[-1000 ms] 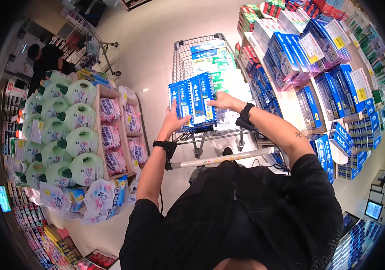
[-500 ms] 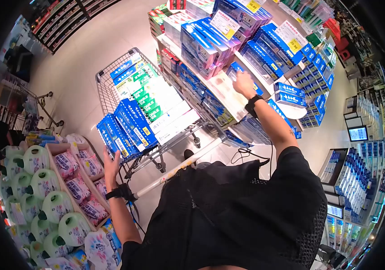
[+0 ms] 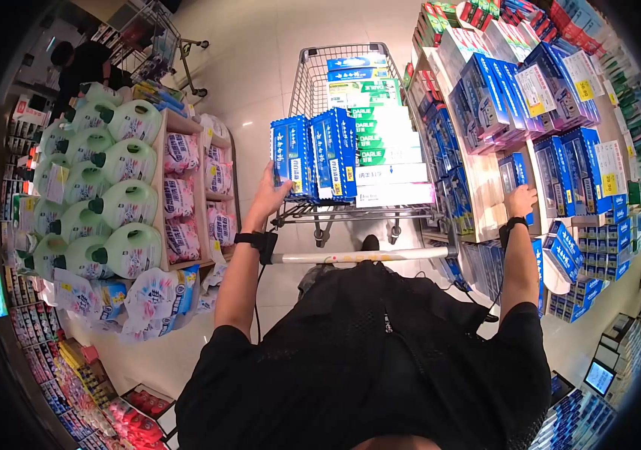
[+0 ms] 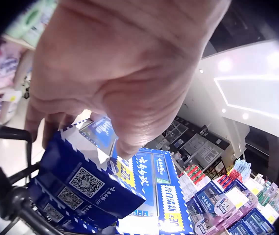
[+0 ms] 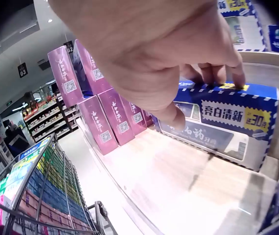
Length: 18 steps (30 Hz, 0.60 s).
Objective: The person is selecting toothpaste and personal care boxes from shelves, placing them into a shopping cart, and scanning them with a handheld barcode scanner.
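Observation:
In the cart, two blue toothpaste gift boxes [image 3: 333, 154] stand side by side on top of the load. My left hand [image 3: 268, 196] holds the left-hand blue toothpaste box [image 4: 88, 176], thumb on its top face and fingers over its outer side. Over at the right-hand shelf, my right hand [image 3: 520, 202] pinches another blue toothpaste box [image 5: 227, 122]. In the right wrist view its thumb lies against the front window while the fingers reach over the top edge. This box rests on the pale shelf board [image 5: 193, 181].
The wire shopping cart [image 3: 301, 82] also carries green-and-white Darlie boxes [image 3: 369, 135]. Pink-purple boxes [image 5: 100, 122] stand farther along the shelf. On the left are green detergent jugs [image 3: 131, 195] and pink packs [image 3: 182, 195]. A person [image 3: 84, 71] is by another cart.
My right hand has left the boxes in the cart and gone right to the shelf, where it now has hold of a toothpaste box. The left hand stays at the cart's boxes.

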Each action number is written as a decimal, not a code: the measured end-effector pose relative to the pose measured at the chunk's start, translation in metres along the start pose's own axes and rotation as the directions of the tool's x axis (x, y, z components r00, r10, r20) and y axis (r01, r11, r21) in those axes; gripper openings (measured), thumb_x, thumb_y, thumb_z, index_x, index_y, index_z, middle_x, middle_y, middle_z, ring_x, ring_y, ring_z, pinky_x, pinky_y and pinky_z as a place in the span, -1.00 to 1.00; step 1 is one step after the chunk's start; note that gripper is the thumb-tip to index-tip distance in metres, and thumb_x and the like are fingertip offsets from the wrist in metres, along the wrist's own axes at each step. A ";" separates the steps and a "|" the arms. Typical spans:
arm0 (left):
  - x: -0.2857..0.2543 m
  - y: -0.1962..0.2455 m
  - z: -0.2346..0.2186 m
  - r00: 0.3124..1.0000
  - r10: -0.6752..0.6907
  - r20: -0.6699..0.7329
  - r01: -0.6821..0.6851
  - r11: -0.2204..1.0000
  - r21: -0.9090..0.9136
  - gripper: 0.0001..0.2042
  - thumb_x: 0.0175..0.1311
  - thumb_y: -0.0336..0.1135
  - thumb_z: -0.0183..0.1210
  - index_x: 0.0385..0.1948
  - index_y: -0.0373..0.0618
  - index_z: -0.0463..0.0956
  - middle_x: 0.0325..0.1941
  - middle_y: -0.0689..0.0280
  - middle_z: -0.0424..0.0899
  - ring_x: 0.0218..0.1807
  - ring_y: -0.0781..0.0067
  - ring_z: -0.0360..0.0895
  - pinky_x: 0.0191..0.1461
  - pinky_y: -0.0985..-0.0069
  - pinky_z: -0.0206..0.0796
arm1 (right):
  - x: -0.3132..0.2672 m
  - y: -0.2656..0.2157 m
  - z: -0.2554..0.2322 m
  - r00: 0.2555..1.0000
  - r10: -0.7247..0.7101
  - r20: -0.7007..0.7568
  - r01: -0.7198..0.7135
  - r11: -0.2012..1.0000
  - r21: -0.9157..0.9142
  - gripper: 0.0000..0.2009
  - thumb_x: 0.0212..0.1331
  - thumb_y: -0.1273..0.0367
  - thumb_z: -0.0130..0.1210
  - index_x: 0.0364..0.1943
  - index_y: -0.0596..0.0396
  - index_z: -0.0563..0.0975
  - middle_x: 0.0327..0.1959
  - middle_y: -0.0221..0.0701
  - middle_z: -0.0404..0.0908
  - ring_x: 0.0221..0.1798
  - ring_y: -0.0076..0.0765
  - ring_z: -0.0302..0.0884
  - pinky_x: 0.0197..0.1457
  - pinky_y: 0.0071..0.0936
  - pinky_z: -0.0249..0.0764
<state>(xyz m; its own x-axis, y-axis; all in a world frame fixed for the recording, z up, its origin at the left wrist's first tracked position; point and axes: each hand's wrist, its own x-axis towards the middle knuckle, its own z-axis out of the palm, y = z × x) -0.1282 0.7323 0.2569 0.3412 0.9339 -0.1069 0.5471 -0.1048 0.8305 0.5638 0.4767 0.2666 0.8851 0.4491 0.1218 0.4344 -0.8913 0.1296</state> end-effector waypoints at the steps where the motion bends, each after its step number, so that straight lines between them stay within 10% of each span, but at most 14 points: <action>1: 0.000 -0.005 0.003 1.000 -0.020 0.021 0.022 0.997 -0.069 -0.11 0.52 -0.18 0.35 0.65 -0.47 -0.01 0.58 -0.19 0.39 0.56 0.07 0.42 0.63 0.28 0.26 | 0.001 0.003 0.000 1.000 -0.006 0.000 0.006 1.000 -0.001 -0.59 0.35 0.36 0.21 0.24 0.16 0.50 0.28 -0.04 0.44 0.34 0.25 0.50 0.28 0.33 0.64; 5: -0.010 0.016 0.000 0.998 -0.050 0.031 0.051 0.999 -0.007 -0.11 0.54 -0.15 0.33 0.65 -0.47 -0.03 0.63 -0.24 0.32 0.66 -0.04 0.30 0.73 0.21 0.11 | -0.003 0.000 -0.011 0.998 -0.002 0.065 -0.002 0.998 0.063 -0.48 0.37 0.37 0.20 0.38 -0.20 0.34 0.28 0.03 0.48 0.37 0.42 0.52 0.25 0.36 0.62; 10: -0.020 0.022 0.004 0.984 -0.176 0.035 0.175 0.984 0.016 -0.09 0.55 -0.05 0.29 0.66 -0.46 -0.04 0.71 -0.30 0.18 0.75 -0.13 0.16 0.77 0.18 0.02 | 0.020 0.024 0.022 0.979 -0.201 -0.010 0.202 0.979 0.043 -0.68 0.48 0.38 0.08 0.18 0.11 0.29 0.12 0.07 0.69 0.22 0.37 0.69 0.26 0.22 0.65; 16: -0.041 -0.004 -0.003 0.991 -0.125 -0.042 0.126 0.992 0.017 -0.10 0.52 0.00 0.29 0.67 -0.37 0.01 0.57 -0.44 0.35 0.62 -0.36 0.33 0.68 0.04 0.19 | 0.021 0.049 -0.053 0.941 -0.323 -0.100 0.334 0.933 0.134 -0.58 0.21 0.55 0.11 0.13 0.28 0.28 0.01 0.28 0.69 0.04 0.57 0.69 0.23 0.25 0.62; 18: -0.056 0.003 -0.008 0.986 -0.165 -0.035 0.163 0.986 -0.047 -0.10 0.53 0.03 0.28 0.66 -0.39 0.03 0.60 -0.42 0.31 0.65 -0.34 0.30 0.69 0.05 0.16 | -0.029 0.042 -0.145 0.908 -0.409 -0.094 0.419 0.896 0.149 -0.59 0.14 0.57 0.11 0.11 0.35 0.39 -0.06 0.28 0.69 0.06 0.53 0.66 0.13 0.22 0.58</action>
<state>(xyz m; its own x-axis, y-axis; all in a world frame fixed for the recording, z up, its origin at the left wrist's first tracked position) -0.1517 0.6821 0.2696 0.2198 0.9497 -0.2230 0.5589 0.0647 0.8267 0.5322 0.4352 0.4114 0.6103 0.7777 0.1505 0.7846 -0.6197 0.0209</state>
